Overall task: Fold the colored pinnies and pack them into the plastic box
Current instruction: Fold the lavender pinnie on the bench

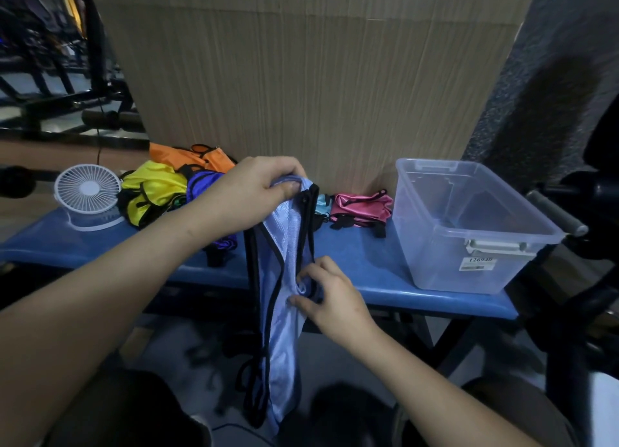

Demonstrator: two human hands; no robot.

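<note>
You are looking at one readable marking: a small white sticker [477, 264] on the near wall of the clear plastic box [435, 245] is showing the number 126940 above a barcode whose finer print is blurring out.

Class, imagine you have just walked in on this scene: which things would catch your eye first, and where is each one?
First, the light blue mesh pinny with black trim, hanging at centre in front of the blue bench, gripped at its top by the left hand and pinched lower down by the right hand. Next, the clear plastic box at the bench's right end, and the bright yellow pinny heaped at the left.
</note>
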